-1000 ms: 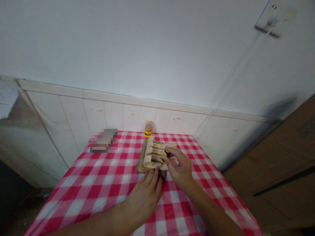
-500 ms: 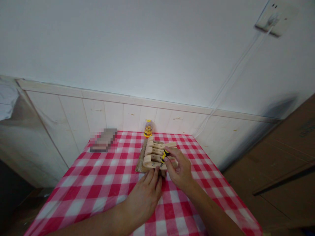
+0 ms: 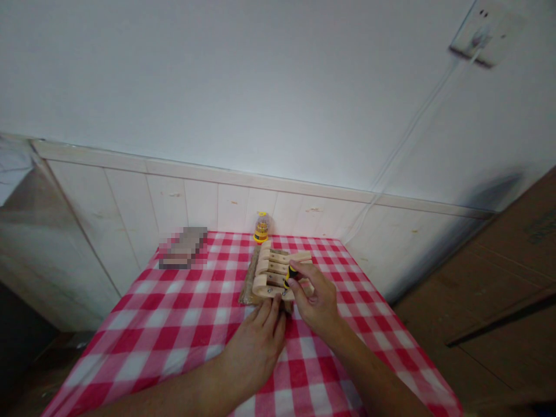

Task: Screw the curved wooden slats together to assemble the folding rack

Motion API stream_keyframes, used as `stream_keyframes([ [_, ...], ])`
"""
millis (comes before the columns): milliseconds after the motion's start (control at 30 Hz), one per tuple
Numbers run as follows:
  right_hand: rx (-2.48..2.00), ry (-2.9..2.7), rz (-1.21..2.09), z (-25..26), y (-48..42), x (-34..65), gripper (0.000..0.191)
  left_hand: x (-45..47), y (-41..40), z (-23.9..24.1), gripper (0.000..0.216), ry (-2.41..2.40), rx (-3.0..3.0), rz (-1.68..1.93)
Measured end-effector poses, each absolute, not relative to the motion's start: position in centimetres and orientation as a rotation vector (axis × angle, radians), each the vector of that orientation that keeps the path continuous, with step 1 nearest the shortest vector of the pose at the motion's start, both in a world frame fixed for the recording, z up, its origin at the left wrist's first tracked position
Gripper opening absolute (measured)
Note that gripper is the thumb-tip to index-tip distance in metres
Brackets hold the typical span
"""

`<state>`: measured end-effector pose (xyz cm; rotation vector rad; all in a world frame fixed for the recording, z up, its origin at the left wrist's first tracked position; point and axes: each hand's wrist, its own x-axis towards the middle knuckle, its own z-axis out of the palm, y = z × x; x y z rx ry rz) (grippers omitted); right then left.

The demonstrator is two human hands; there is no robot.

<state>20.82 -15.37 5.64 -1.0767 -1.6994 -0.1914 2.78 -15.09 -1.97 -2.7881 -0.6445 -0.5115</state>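
**Head view.** You are working at the far middle of the counter (image 3: 174, 324), which is wearing a red-and-white checked cloth. Your right hand (image 3: 316, 301) is closing thumb and fingertips around the yellow-and-black handle of a small screwdriver (image 3: 290, 277). The tool is leaning, with its handle up and to the right and its tip pointing down and to the left onto the wooden rack (image 3: 271, 269). Whether the tip is sitting in a screw is too small to tell. Your left hand (image 3: 256, 341) is lying palm down on the cloth, fingers stretched flat and close together, gripping nothing. Its fingertips are reaching the near end of the rack and appear to be touching it.

The wooden rack is a set of pale slats with rounded left ends, ranged one behind another from near to far. It is resting just left of your right hand and just beyond your left hand. It is lying partly on a thin brown board (image 3: 245, 286), whose edge is showing along the rack's left side.

Beyond the rack, at the far edge of the counter and against the wall panelling (image 3: 174, 202), a small yellow container (image 3: 261, 227) is standing upright, apart from the rack. A pixelated grey block (image 3: 182, 248) is sitting at the far left corner, well apart from both hands. High on the right, a pale cable (image 3: 403, 145) is hanging from a white wall socket (image 3: 480, 35) down toward the panelling.
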Motion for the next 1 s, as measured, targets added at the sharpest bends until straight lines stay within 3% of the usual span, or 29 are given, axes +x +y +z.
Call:
stream_keyframes([
  [500,-1.083,-1.657,-0.229,5.5,-15.1,20.9,0.032,2.8,-15.0,-2.0,0.044,-0.621,-2.797,-0.477],
  [1000,-1.022,-1.522,-0.100,3.6,-14.6,19.5,0.039,2.8,-14.9,-2.0,0.045,-0.621,-2.825,-0.456],
])
